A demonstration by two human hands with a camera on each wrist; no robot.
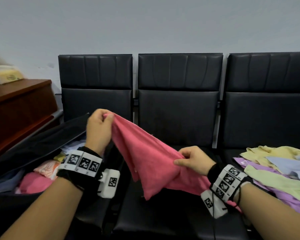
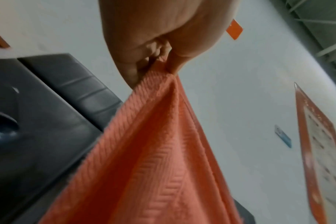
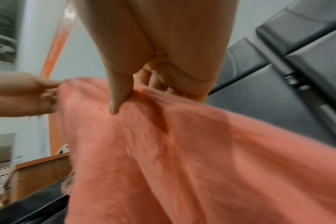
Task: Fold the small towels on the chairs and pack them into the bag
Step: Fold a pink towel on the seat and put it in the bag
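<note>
Pink terry towel (image 1: 145, 153) held in the air above the middle seat of a row of black padded chairs (image 1: 178, 108), stretched on a slant from upper left to lower right, loose folds hanging below. Raised chevron weave visible on the cloth from the left wrist view (image 2: 153, 159); soft, fuzzy nap from the right wrist view (image 3: 182, 151).

Left hand (image 1: 98, 130): raised, fingers curled, thumb and fingertips pinching one bunched corner of the towel at its upper left end. Same pinch seen from below at the wrist camera (image 2: 153, 45).

Right hand (image 1: 194, 161): lower and nearer, thumb pressed against curled fingers, gripping a gathered edge of the towel at its lower right. Thumb (image 3: 119, 94) lying flat on the cloth in the wrist view.

Black fabric bag (image 1: 33, 146), soft-sided and open, on the left seat; folded pieces inside, among them a pink folded towel (image 1: 35, 182) and a pale patterned cloth (image 1: 47, 168).

Loose pile of unfolded towels (image 1: 275, 168) on the right seat, crumpled, in yellow, light blue, lilac and pale green.

Reddish-brown wooden cabinet (image 1: 19, 104), glossy, at far left, with a yellow-and-white packet (image 1: 7, 76) on top, blurred.

Marker-printed wristbands and white camera housings on both wrists. Plain pale grey wall behind the chairs.
</note>
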